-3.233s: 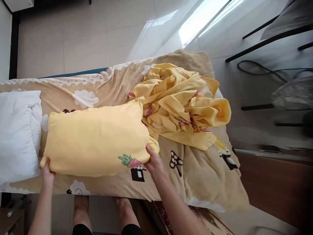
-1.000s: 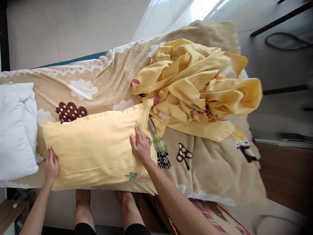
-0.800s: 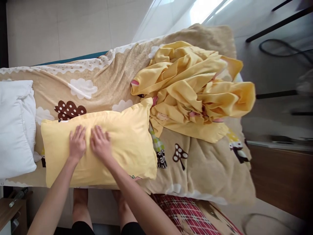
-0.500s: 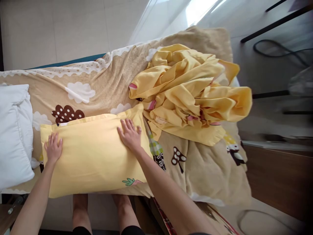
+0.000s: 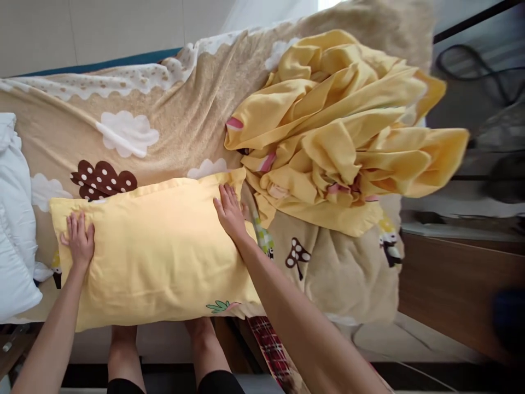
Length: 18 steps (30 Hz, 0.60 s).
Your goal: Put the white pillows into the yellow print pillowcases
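Note:
A plump yellow pillow [image 5: 159,251] lies on the near side of the bed, with a small green and pink print at its lower right. On its left end rests my left hand [image 5: 80,238], palm down with the fingers spread. My right hand [image 5: 231,212] lies on the pillow's upper right part, fingers stretched towards the far edge and the thumb side facing left. Neither hand grips the fabric. Under the pillow is a beige blanket [image 5: 192,115] with white clouds and brown dotted shapes.
A crumpled heap of yellow cloth [image 5: 340,126] lies on the blanket to the right. At the left edge is a folded white quilt [image 5: 16,230]. Brown wooden furniture [image 5: 455,290] stands beyond the bed on the right, with a dark cable [image 5: 467,49] above it.
The view has shifted and come closer to the bed. My right hand has moved to the pillow's right edge; my left hand stays on the left end.

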Each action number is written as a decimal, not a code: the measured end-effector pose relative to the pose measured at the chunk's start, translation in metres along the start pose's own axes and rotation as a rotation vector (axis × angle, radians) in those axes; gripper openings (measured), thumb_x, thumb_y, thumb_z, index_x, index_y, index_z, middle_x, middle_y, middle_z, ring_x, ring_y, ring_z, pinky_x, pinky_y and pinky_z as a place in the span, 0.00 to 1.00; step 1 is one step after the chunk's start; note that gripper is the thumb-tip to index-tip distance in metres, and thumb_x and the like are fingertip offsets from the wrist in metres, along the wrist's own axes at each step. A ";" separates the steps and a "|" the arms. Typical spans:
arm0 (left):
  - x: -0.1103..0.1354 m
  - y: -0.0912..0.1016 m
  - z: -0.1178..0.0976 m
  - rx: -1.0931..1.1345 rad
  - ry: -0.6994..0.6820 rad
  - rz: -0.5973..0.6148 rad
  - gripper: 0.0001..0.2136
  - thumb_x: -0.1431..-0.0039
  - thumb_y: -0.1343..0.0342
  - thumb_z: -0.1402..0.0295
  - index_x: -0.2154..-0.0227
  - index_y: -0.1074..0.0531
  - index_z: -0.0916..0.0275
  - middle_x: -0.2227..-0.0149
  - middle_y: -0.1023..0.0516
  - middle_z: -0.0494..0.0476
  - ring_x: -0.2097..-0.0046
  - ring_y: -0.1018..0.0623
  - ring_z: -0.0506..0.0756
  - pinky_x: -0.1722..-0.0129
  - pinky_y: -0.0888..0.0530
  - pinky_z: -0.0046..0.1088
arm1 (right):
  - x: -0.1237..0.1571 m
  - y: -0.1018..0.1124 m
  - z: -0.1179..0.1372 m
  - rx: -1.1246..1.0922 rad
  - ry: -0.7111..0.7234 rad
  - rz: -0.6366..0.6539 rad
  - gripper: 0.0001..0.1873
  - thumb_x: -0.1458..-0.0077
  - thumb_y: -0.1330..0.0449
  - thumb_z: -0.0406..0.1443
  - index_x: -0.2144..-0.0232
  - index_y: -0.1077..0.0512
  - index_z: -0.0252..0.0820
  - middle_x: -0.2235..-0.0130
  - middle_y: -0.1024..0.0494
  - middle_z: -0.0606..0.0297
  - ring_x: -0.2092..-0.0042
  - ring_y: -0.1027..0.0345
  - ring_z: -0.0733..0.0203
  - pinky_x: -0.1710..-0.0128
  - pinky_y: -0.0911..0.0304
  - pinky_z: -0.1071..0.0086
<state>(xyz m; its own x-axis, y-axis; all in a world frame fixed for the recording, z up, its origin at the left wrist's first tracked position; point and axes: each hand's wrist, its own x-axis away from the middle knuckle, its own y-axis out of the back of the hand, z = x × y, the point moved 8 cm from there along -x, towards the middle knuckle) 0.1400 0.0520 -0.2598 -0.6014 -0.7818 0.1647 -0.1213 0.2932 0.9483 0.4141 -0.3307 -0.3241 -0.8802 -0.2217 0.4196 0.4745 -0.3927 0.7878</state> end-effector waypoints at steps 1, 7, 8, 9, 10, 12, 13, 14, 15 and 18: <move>0.019 0.014 -0.015 -0.003 -0.036 -0.078 0.27 0.32 0.57 0.57 0.34 0.41 0.63 0.31 0.44 0.72 0.30 0.43 0.64 0.32 0.56 0.53 | 0.021 0.009 0.006 -0.007 -0.018 -0.051 0.27 0.31 0.59 0.40 0.36 0.39 0.34 0.33 0.40 0.46 0.32 0.49 0.51 0.36 0.59 0.45; 0.167 -0.004 -0.077 -0.004 -0.396 -0.062 0.28 0.35 0.50 0.63 0.33 0.44 0.57 0.35 0.34 0.69 0.32 0.38 0.62 0.32 0.52 0.48 | 0.204 -0.023 0.053 0.058 0.383 -0.164 0.28 0.36 0.52 0.37 0.34 0.42 0.48 0.37 0.32 0.55 0.35 0.40 0.51 0.36 0.56 0.54; 0.179 -0.017 -0.065 -0.041 -0.398 -0.029 0.27 0.35 0.50 0.61 0.34 0.40 0.57 0.38 0.31 0.69 0.33 0.36 0.63 0.32 0.52 0.50 | 0.218 -0.041 0.043 0.116 0.431 -0.123 0.29 0.37 0.50 0.38 0.34 0.41 0.49 0.38 0.30 0.56 0.37 0.38 0.51 0.35 0.57 0.56; 0.186 -0.027 -0.045 -0.076 -0.364 -0.013 0.26 0.35 0.51 0.58 0.36 0.37 0.58 0.39 0.29 0.70 0.34 0.35 0.65 0.32 0.53 0.51 | 0.225 -0.056 0.026 0.161 0.463 -0.083 0.29 0.38 0.49 0.38 0.35 0.40 0.48 0.40 0.27 0.57 0.38 0.36 0.51 0.35 0.57 0.57; 0.189 -0.032 -0.019 -0.107 -0.289 -0.009 0.27 0.35 0.53 0.55 0.37 0.35 0.61 0.40 0.29 0.72 0.34 0.36 0.66 0.32 0.52 0.53 | 0.223 -0.067 0.002 0.193 0.458 -0.043 0.28 0.38 0.49 0.39 0.36 0.37 0.47 0.42 0.25 0.56 0.39 0.35 0.51 0.35 0.56 0.57; 0.188 -0.027 0.048 -0.140 -0.019 -0.052 0.31 0.34 0.60 0.52 0.36 0.38 0.67 0.36 0.36 0.76 0.31 0.41 0.67 0.33 0.50 0.54 | 0.205 -0.076 -0.059 0.211 0.334 0.022 0.27 0.38 0.53 0.41 0.39 0.34 0.41 0.43 0.25 0.52 0.39 0.35 0.49 0.35 0.54 0.53; 0.189 -0.019 0.082 -0.129 0.153 -0.080 0.32 0.34 0.64 0.52 0.35 0.41 0.69 0.34 0.39 0.77 0.30 0.43 0.67 0.33 0.47 0.53 | 0.194 -0.072 -0.092 0.198 0.212 0.030 0.29 0.38 0.55 0.42 0.40 0.34 0.38 0.41 0.27 0.50 0.37 0.38 0.48 0.35 0.53 0.51; 0.193 -0.009 0.114 -0.096 0.327 -0.096 0.33 0.33 0.66 0.52 0.34 0.43 0.70 0.33 0.41 0.78 0.30 0.44 0.67 0.34 0.44 0.53 | 0.184 -0.064 -0.122 0.163 0.082 0.031 0.30 0.38 0.57 0.43 0.39 0.35 0.37 0.39 0.31 0.49 0.36 0.40 0.47 0.35 0.52 0.48; 0.198 -0.001 0.141 -0.043 0.485 -0.086 0.33 0.34 0.67 0.52 0.35 0.43 0.70 0.34 0.39 0.78 0.31 0.42 0.67 0.36 0.39 0.52 | 0.176 -0.054 -0.146 0.104 -0.041 0.030 0.31 0.38 0.58 0.44 0.39 0.36 0.37 0.37 0.33 0.49 0.35 0.43 0.47 0.35 0.52 0.47; 0.203 0.007 0.182 0.124 0.751 0.074 0.29 0.36 0.61 0.51 0.44 0.30 0.67 0.44 0.26 0.76 0.38 0.31 0.73 0.42 0.33 0.55 | 0.162 -0.023 -0.178 -0.221 -0.305 -0.004 0.36 0.41 0.54 0.54 0.41 0.34 0.37 0.36 0.34 0.47 0.34 0.45 0.45 0.34 0.54 0.45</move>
<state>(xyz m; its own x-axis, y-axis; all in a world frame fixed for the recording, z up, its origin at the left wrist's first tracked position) -0.1268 -0.0046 -0.2694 0.0816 -0.9090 0.4087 -0.2165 0.3841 0.8975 0.2620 -0.5162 -0.3544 -0.8287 0.0434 0.5580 0.4323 -0.5836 0.6874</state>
